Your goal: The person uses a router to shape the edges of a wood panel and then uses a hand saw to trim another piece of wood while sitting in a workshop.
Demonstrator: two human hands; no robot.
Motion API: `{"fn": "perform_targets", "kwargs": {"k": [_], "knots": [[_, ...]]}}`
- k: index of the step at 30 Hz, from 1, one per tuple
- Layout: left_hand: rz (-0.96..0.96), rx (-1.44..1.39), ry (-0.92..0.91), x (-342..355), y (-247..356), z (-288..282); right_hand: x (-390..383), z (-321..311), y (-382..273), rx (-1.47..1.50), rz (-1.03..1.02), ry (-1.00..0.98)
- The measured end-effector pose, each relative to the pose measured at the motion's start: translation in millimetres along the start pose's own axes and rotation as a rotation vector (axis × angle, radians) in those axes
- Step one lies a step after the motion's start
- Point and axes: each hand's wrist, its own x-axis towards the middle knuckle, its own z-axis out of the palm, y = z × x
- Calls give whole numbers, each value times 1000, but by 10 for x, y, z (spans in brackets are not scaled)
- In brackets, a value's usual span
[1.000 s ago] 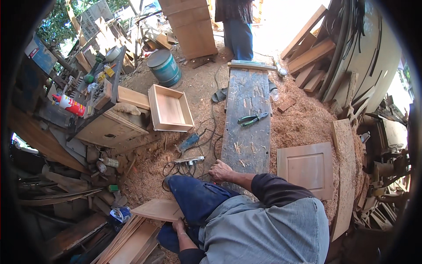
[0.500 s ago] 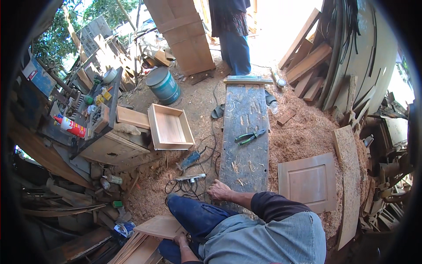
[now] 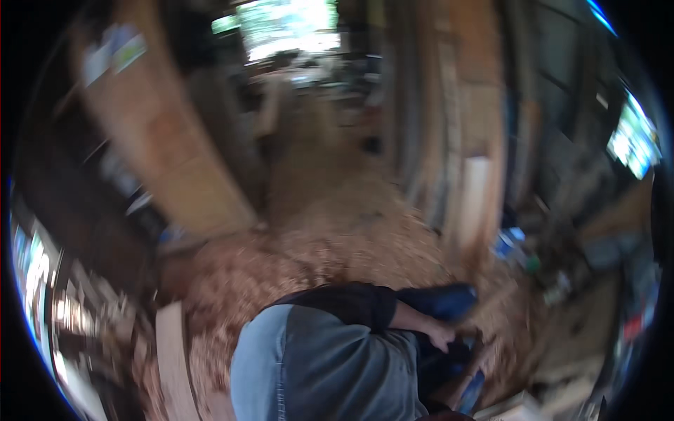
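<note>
Motion blurs the whole view. My left hand (image 3: 441, 337) reaches out from a dark sleeve, over my trouser leg (image 3: 442, 300) at the lower right. Its fingers point downward and are too smeared to show whether they hold anything. Just right of it is a blurred brown wooden piece (image 3: 488, 302). Lower down lies a blue, elongated object (image 3: 473, 391) whose kind I cannot make out. A smeared skin-toned patch beside it may be my right hand (image 3: 458, 390), with its fingers hidden.
Wood shavings (image 3: 337, 245) cover the ground. A large tilted board (image 3: 161, 140) leans at the left, with upright planks (image 3: 474, 140) at the right. A pale plank (image 3: 175, 358) lies at the lower left. Farther back is a bright opening (image 3: 291, 28).
My view has swung sharply to the left. The workbench with the pliers, the drawer and the panelled door have left the picture; the tall boards have come in.
</note>
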Motion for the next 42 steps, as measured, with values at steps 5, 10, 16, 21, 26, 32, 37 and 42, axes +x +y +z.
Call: {"fn": "perform_targets", "kwargs": {"k": [5,10,16,21,26,32,37,42], "knots": [[-33,-35,693,-1749,140,-656,182,1030,-305,-139,-80,-336],[-887,-52,946,-3163,-87,130,156,1607,-466,-197,-224,-453],[-1029,-74,736,-3382,-469,935,341,2175,-540,-303,-224,-484],[-1025,-14,666,-3361,-542,735,165,2351,-751,-364,-265,-521],[-1029,-5,649,-3387,-565,751,124,2373,-793,-256,-78,-598],[-1015,14,630,-3355,-599,761,85,2311,-658,-235,-160,-496],[-987,41,601,-3334,-645,724,-55,2323,-519,75,92,133],[-997,39,594,-3345,-518,855,-78,1894,-519,-69,-177,-35]]}}
